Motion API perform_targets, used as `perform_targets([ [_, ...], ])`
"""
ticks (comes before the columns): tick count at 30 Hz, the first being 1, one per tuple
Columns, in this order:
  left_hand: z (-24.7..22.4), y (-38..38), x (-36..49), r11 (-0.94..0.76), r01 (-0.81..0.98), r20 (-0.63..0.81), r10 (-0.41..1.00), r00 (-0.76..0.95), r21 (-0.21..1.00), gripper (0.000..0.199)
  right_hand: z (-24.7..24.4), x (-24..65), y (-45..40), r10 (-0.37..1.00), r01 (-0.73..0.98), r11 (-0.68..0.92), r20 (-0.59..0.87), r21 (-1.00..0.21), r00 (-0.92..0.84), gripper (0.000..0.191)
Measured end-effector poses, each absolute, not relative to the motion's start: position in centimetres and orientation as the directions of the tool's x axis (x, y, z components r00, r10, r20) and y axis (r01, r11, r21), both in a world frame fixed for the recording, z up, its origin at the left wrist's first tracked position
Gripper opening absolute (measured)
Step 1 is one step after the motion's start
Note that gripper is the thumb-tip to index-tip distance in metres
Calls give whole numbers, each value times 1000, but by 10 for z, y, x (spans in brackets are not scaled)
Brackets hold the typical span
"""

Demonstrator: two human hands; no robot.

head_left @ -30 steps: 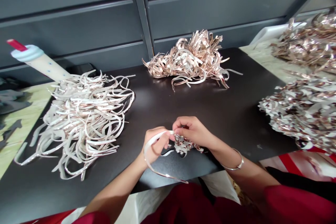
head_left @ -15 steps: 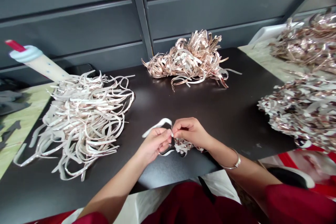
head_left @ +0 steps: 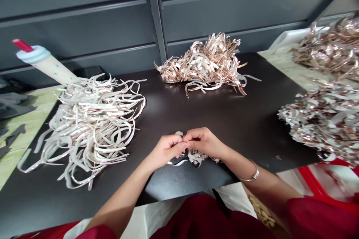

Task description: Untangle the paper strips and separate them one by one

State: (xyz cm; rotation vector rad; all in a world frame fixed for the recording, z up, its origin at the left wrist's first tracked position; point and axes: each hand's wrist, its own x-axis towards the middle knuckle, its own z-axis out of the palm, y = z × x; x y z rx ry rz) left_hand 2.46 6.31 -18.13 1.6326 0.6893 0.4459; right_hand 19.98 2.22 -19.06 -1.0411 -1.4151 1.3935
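Near the front edge of the black table [head_left: 232,112], my left hand [head_left: 166,150] and my right hand [head_left: 204,142] meet fingertip to fingertip. Both are closed in a pinch on a thin white-and-shiny strip [head_left: 179,133], of which a short end shows behind the fingers. Most of that strip is hidden by my hands. Just under my right hand lies a small bunch of curled strips [head_left: 197,157], silvery and white. A loose strip end [head_left: 177,163] curves below my left hand.
A large heap of white-backed strips [head_left: 95,127] covers the left side. At the back lies a rose-gold strip pile [head_left: 204,63]. Curled strips [head_left: 328,119] are heaped at the right. A tumbler-like container [head_left: 47,63] leans behind the left heap, near the dark panelled wall [head_left: 106,26].
My left hand has closed in against my right fingertips and turned over more. The white strip that arched above it is now mostly covered. The view has shifted slightly.
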Motion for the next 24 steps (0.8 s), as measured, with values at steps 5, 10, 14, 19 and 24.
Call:
perform_targets([
  [5,-180,64,23,-246,177,23,641,768,953,33,-192,203,24,952,-107,-39,-4,-993,-306,35],
  [10,-180,64,23,-481,209,162,621,767,851,27,-186,206,24,944,-156,-75,-20,-985,-329,30],
  [14,-180,63,23,-552,222,203,605,770,803,28,-182,207,24,938,-160,-127,-66,-979,-341,31],
  [19,-179,63,24,-583,204,236,589,773,787,30,-186,207,24,926,-200,-194,-112,-960,-359,37],
  [24,-181,63,26,-548,166,298,656,694,820,28,-188,204,20,974,-4,178,177,-984,-144,36],
])
